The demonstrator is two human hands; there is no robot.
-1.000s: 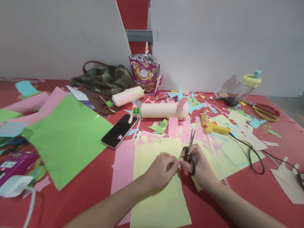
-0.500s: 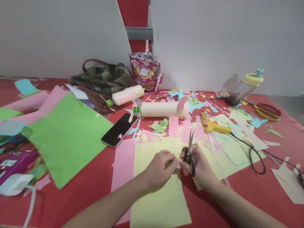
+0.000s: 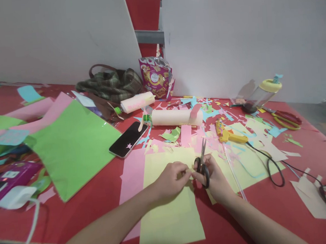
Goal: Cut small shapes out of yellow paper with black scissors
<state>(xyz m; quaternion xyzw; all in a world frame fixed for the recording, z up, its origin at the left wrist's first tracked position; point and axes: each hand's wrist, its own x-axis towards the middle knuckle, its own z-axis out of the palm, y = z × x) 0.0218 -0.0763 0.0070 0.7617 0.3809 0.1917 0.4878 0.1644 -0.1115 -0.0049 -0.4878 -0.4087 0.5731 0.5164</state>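
Note:
My left hand point(image 3: 174, 178) is closed in a pinch on a small piece of paper point(image 3: 190, 171), mostly covered by the fingers. Black-handled scissors point(image 3: 203, 165) sit in my right hand point(image 3: 215, 178), their blades pointing up and away from me, slightly parted. My right fingertips meet the paper piece beside the left ones. Beneath both hands lies a pale yellow sheet point(image 3: 170, 222), over a pink sheet point(image 3: 131, 183). A phone point(image 3: 127, 139) with a small pink star on its screen rests left of the hands.
A yellow glue gun point(image 3: 232, 136) with a black cord lies to the right. Behind are two paper-wrapped bottles point(image 3: 174, 117), paper scraps and a snack bag point(image 3: 156, 78). Large green sheets point(image 3: 78, 146) cover the left. Red-handled scissors point(image 3: 287, 120) and a clear jar point(image 3: 263, 94) stay far right.
My fingers have shifted slightly around the small paper piece; less pink shows between them. The scissors remain in my right hand, nearly in place.

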